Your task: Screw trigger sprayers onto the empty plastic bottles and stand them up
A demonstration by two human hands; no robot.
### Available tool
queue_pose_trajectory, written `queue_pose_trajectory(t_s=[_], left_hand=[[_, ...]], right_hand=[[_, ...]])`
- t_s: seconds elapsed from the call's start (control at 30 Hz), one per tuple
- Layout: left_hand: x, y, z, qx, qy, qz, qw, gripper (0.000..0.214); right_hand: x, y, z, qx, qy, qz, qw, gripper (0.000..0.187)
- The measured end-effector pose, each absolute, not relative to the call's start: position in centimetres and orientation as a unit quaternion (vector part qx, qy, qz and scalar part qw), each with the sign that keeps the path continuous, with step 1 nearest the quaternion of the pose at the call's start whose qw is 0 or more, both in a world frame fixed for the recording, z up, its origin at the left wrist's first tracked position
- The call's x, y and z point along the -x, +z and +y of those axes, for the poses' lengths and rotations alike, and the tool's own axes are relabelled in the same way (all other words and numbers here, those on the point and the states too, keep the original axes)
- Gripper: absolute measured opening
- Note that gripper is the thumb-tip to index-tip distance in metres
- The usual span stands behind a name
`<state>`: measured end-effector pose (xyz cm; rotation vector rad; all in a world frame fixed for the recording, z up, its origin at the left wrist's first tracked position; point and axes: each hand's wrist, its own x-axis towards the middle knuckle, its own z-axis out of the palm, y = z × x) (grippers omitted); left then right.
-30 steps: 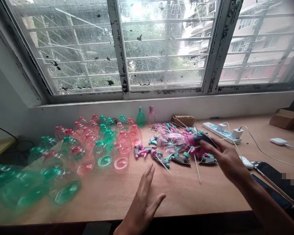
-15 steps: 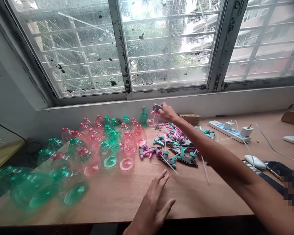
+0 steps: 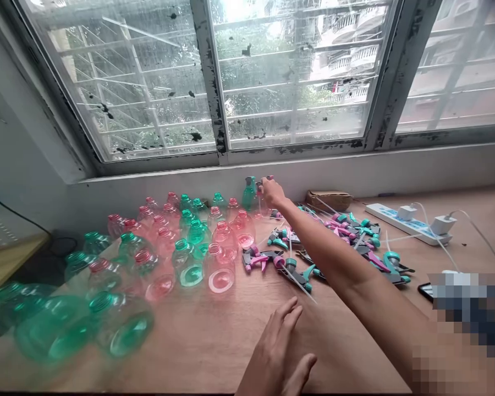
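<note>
My right hand (image 3: 272,192) is stretched to the back of the table, its fingers closed around the dark spray head of a pink spray bottle (image 3: 259,206). The bottle stands upright beside a green spray bottle (image 3: 248,193) by the wall; my fingers partly hide its top. Near the front edge my left hand (image 3: 274,344) rests with fingers stretched out, holding nothing. Beyond it lies a pile of loose spray heads (image 3: 299,269) in pink, teal and grey with white dip tubes, partly hidden by my right forearm.
Many open pink bottles (image 3: 221,269) and green bottles (image 3: 188,264) stand on the left of the table (image 3: 198,341). A cardboard box (image 3: 329,201) lies by the wall. At right is a white power strip (image 3: 396,220) with chargers and cables.
The pink spray bottle and my right hand have shifted slightly at the back, close to the green spray bottle. My view has turned a little; my left hand stays open.
</note>
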<state>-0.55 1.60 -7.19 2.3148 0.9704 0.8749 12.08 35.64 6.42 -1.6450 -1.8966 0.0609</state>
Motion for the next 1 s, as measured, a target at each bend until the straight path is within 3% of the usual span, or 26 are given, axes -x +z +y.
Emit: queue_pose_trajectory(t_s=[0.23, 0.4, 0.5, 0.7, 0.9, 1.0], left_hand=[[0.7, -6.5, 1.2, -0.841, 0.327, 0.355, 0.243, 0.076], [0.5, -6.8, 0.9, -0.819, 0.368, 0.370, 0.239, 0.071], [0.8, -5.9, 0.8, -0.763, 0.435, 0.425, 0.219, 0.061], [4.8, -0.2, 3.1, -0.670, 0.529, 0.519, 0.042, 0.055], [7.0, 1.5, 8.5, -0.707, 0.387, 0.581, -0.110, 0.072], [6.3, 0.5, 9.6, -0.711, 0.324, 0.604, -0.156, 0.059]], right_hand=[[-11.2, 7.1, 35.5, 0.624, 0.002, -0.731, 0.275, 0.034], [-13.5, 7.1, 33.0, 0.599, -0.013, -0.754, 0.269, 0.063], [-16.1, 6.5, 29.9, 0.570, -0.027, -0.779, 0.258, 0.067], [-22.0, 1.5, 19.7, 0.509, -0.059, -0.825, 0.239, 0.065], [-25.3, -4.9, 7.5, 0.491, -0.089, -0.829, 0.253, 0.055], [-26.7, -7.2, 3.7, 0.521, -0.089, -0.801, 0.282, 0.052]])
